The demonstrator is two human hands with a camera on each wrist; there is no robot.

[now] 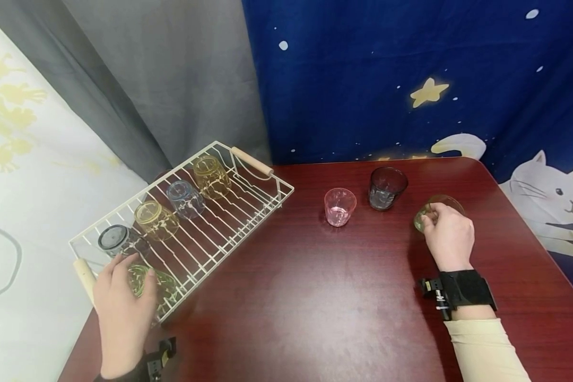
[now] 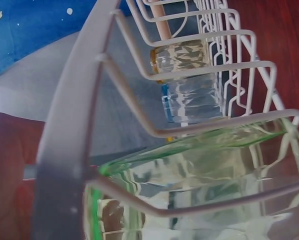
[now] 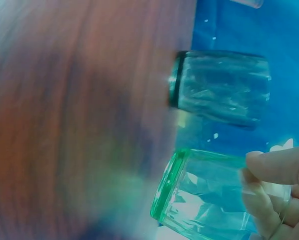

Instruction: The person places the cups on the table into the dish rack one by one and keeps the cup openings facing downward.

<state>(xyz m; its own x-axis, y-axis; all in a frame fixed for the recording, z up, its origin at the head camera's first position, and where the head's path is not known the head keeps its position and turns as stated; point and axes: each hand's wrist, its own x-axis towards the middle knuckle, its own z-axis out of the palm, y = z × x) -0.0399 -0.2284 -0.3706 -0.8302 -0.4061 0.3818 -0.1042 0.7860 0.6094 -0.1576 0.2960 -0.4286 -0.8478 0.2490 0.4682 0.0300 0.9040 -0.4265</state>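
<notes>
At the right of the table, my right hand (image 1: 451, 236) pinches the rim of a green glass (image 3: 204, 195) between thumb and fingers. In the right wrist view that glass leans slightly; whether its base touches the table I cannot tell. My left hand (image 1: 121, 307) is at the near left end of a white wire rack (image 2: 72, 120), with its fingers spread loosely about another green glass (image 2: 204, 175) lying in the rack. Fingers hide part of that glass. Beyond it in the rack are a grey glass (image 1: 119, 240), two amber glasses, one here (image 1: 156, 220), and a bluish glass (image 1: 186, 199).
A pink glass (image 1: 340, 207) stands upright near the table's middle, and a dark grey glass (image 1: 387, 188) stands between it and my right hand. The rack has wooden handles, one at its far end (image 1: 251, 161). Curtains hang behind the red-brown table (image 1: 315, 297).
</notes>
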